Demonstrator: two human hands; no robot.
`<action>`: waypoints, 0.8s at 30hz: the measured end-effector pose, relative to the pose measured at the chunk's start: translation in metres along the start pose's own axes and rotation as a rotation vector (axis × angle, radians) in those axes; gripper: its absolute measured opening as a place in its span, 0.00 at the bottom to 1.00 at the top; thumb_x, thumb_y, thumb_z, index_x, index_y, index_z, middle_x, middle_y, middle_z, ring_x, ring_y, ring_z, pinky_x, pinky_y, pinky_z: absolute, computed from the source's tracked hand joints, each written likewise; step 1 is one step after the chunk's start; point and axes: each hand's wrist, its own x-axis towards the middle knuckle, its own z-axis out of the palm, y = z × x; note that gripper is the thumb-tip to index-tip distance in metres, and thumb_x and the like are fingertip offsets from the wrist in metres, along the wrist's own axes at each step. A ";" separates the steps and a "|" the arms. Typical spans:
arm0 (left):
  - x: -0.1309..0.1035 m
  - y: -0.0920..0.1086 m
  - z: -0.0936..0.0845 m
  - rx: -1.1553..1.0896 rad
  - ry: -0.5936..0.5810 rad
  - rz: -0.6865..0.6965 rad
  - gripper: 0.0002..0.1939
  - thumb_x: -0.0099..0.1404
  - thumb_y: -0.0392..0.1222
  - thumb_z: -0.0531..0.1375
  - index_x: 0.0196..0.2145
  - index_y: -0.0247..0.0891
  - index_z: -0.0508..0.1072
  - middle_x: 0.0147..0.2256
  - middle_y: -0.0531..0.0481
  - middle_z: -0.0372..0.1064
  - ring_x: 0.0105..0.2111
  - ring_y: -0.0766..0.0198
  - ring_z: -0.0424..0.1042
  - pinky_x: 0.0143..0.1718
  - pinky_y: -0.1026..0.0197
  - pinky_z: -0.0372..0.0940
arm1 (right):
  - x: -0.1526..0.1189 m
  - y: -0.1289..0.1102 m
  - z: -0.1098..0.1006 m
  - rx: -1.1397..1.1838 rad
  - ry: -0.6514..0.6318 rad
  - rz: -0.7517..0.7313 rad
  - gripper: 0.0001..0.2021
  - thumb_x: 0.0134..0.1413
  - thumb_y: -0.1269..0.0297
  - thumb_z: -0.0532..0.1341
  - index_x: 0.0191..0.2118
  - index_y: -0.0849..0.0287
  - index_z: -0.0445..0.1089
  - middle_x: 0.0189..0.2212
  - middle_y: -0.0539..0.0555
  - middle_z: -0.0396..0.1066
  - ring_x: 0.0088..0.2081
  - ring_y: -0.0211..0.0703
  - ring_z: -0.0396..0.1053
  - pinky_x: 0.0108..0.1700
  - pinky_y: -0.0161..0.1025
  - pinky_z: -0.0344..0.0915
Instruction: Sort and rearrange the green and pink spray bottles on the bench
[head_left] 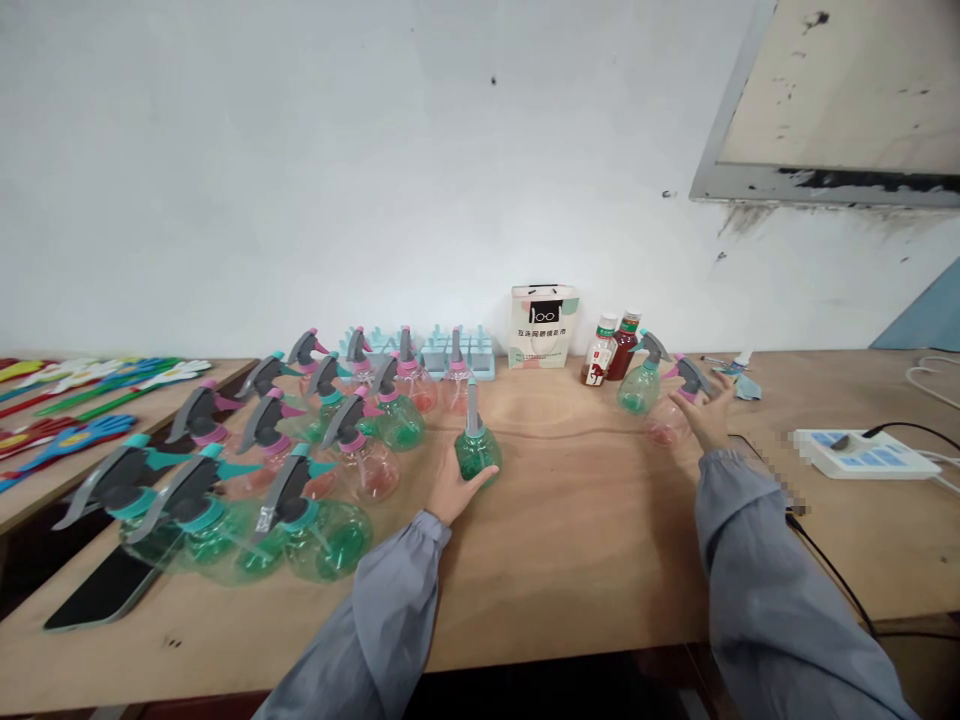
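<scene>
A pale wall (300, 180) rises behind everything, with a grey-framed panel (840, 90) at its upper right. Below it spreads a wooden surface (570, 560). The left half of the surface carries a cluster of spray bottles (328, 540), green and pink, with grey sprayer heads trimmed in teal or pink. Farther left lie brightly coloured hand-shaped pieces (90, 440). Two grey sleeves (397, 580) reach in from the near edge.

At the right sits a white power strip (866, 452) with a black cable; a dark phone (109, 585) lies at the front left, partly behind the sprayer heads. A printed paper bag (544, 330) stands against the wall, with light-blue moulds (459, 355) to its left.

The left hand (456, 492) has its grip clasped around the bulb of a green spray bottle (481, 450), upright near the middle of the surface, the thumb across its near side. The right hand (709, 412) is at the head of a pink spray bottle (664, 430); whether its grip is closed cannot be told. Just beyond that bottle stands another green one (640, 388), and two sauce bottles (611, 350) are close by. Smallest is a blue scrap (747, 387) past the right hand.
</scene>
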 end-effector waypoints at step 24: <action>-0.007 0.030 0.056 -0.204 0.236 0.079 0.25 0.72 0.56 0.50 0.59 0.41 0.56 0.58 0.37 0.60 0.61 0.51 0.62 0.64 0.47 0.57 | -0.145 -0.168 0.129 0.454 -0.918 0.038 0.26 0.53 0.61 0.64 0.59 0.49 0.68 0.55 0.56 0.73 0.58 0.51 0.70 0.62 0.51 0.65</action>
